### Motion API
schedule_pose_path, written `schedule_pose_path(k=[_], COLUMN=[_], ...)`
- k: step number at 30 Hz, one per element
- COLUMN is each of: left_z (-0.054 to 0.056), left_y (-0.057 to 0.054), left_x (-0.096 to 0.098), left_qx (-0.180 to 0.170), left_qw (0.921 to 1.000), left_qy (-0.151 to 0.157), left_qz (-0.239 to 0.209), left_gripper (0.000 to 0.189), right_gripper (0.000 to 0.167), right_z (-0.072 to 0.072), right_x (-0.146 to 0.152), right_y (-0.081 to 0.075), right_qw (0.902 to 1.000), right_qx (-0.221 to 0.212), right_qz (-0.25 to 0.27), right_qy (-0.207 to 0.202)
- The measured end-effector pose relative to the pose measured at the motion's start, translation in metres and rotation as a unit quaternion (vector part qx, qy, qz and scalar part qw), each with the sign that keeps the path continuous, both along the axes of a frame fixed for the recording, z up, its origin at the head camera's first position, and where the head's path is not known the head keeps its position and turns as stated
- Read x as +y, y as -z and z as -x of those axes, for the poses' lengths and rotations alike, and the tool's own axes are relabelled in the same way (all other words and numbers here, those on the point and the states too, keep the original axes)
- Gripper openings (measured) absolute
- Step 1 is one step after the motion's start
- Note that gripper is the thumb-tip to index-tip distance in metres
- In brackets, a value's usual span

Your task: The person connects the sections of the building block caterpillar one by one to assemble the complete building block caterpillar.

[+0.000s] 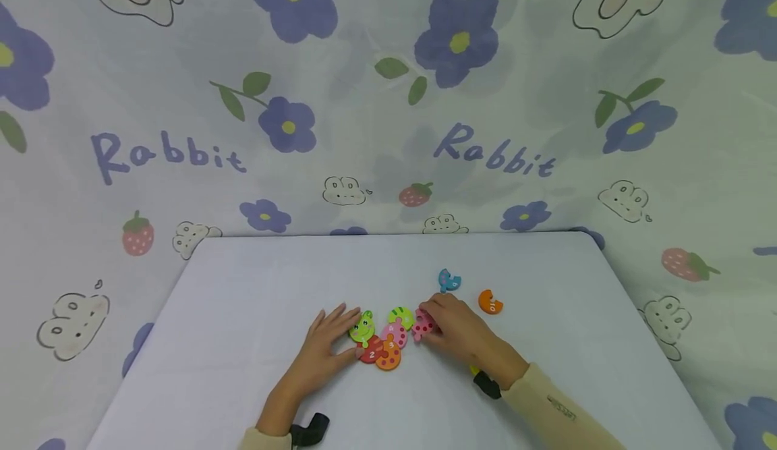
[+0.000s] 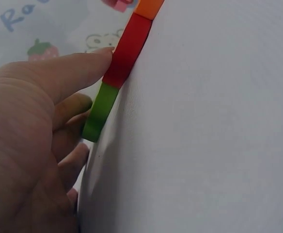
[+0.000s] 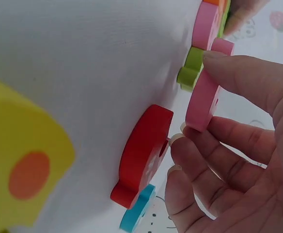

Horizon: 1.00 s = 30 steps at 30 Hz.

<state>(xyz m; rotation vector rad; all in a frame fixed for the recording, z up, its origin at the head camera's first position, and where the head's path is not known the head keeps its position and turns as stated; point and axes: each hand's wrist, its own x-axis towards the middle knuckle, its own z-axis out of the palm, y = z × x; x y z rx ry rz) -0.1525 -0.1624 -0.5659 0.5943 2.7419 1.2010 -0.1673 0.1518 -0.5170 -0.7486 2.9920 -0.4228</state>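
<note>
A caterpillar number puzzle lies partly joined on the table: a green smiling head (image 1: 362, 328), a red piece (image 1: 371, 351) marked 2, an orange piece (image 1: 389, 355) marked 3, a pink piece and a green striped piece (image 1: 401, 317). My left hand (image 1: 326, 347) rests at its left end, thumb touching the red piece's edge and relaxed fingers beside the head. At the other end, my right hand (image 1: 456, 327) pinches a pink spotted piece (image 3: 205, 97) between thumb and fingers, tilted up close beside the green striped piece. Under those fingers lies another red piece (image 3: 144, 155).
A blue piece (image 1: 449, 280) and an orange piece (image 1: 490, 302) marked 10 lie beyond my right hand. Near the right wrist is a yellow piece (image 3: 25, 155) with an orange spot. A patterned cloth (image 1: 364, 133) hangs behind the white table (image 1: 243, 288).
</note>
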Motion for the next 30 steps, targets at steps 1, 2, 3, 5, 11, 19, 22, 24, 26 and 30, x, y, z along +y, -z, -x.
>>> schedule_pose_path(k=[1,2,3,5,11,19,22,24,26,30], left_z=[0.000,0.000,-0.001,-0.001,0.000,0.000,-0.001,0.000,0.000,0.000], left_y=[0.000,0.000,0.000,0.000,0.000,0.000,0.001,0.002,0.002,0.002], left_x=[0.000,0.000,0.000,0.000,0.000,0.001,0.001,0.000,0.000,-0.001], left_qx=[0.001,0.001,0.000,0.003,0.010,0.020,0.025,0.027,0.026,0.022], left_qw=[1.0000,1.0000,1.0000,1.0000,1.0000,0.9998,0.9997,0.9996,0.9996,0.9998], left_qy=[0.000,-0.001,-0.001,-0.002,0.001,-0.001,-0.002,-0.001,0.001,0.002], left_qz=[0.000,0.000,0.000,0.000,0.001,-0.004,-0.005,-0.004,-0.005,-0.001], left_gripper=[0.069,0.069,0.069,0.069,0.069,0.069,0.068,0.068,0.069,0.070], right_gripper=[0.053,0.053,0.053,0.052,0.050,0.043,0.042,0.042,0.041,0.040], right_z=[0.001,0.001,0.002,0.003,0.004,0.005,0.004,0.004,0.004,0.006], right_x=[-0.001,-0.002,-0.003,-0.004,-0.007,-0.011,-0.015,-0.018,-0.020,-0.024], right_y=[0.001,0.001,0.002,0.003,0.006,0.003,0.001,-0.001,-0.001,-0.001], right_qw=[1.0000,1.0000,0.9999,0.9997,0.9984,0.9970,0.9967,0.9965,0.9959,0.9945], right_qx=[-0.001,0.000,0.000,0.002,0.014,0.028,0.029,0.027,0.024,0.015], right_qz=[-0.003,-0.007,-0.012,-0.025,-0.055,-0.069,-0.074,-0.079,-0.087,-0.104], right_qy=[0.000,-0.001,-0.001,-0.004,-0.006,-0.019,-0.013,-0.007,-0.003,-0.001])
